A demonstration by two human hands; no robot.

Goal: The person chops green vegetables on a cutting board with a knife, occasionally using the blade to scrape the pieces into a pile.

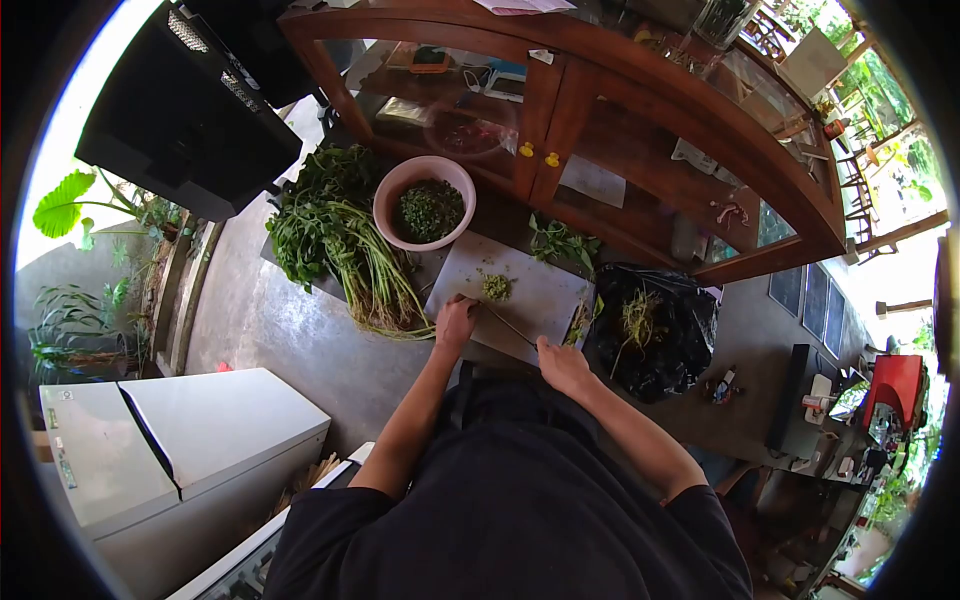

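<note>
A white cutting board [465, 265] lies in front of me with a small heap of chopped green pieces [497, 287] near its middle. My right hand [566, 367] is closed around the handle of a knife [512, 325], whose thin blade slants across the board's near side toward my left hand. At the near left edge of the board, my left hand [456, 322] has its fingers drawn together close to the blade tip; what they hold is hidden. Small leafy trimmings [580, 322] lie along the board's right edge.
Left of the board lies a large bunch of long-stemmed greens [350, 235]. A pink bowl [383, 205] of chopped greens stands behind. Leafy sprigs [560, 243] lie at the back right, beside a black plastic bag [680, 345] with stem scraps. A glass-doored wooden cabinet [545, 105] stands behind.
</note>
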